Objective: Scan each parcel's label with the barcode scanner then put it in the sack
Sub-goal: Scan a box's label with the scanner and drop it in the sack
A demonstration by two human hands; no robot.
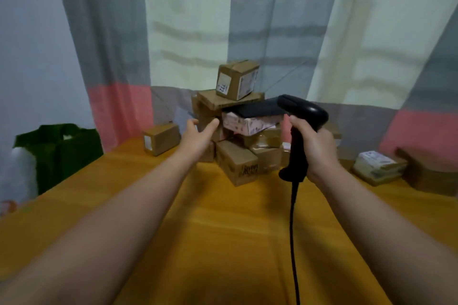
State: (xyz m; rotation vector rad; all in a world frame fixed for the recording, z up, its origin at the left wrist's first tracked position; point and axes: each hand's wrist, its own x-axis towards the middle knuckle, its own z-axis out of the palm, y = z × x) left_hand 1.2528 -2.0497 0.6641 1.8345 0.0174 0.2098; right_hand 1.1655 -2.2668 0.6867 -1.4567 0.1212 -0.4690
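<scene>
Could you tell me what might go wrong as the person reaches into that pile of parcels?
The left hand reaches mid-pile, where the parcels lie loosely stacked; pulling one could topple the tilted top cardboard box. The barcode scanner in the right hand trails a cable over the table, which might snag.

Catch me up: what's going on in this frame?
A person works at a table covered in orange cloth. The right hand grips a black barcode scanner by its handle, with the cable hanging down. The left hand is open and stretched toward the pile of parcels at the far edge, holding nothing. The green sack stands off the table's left side. No parcel has been picked up yet.
</scene>
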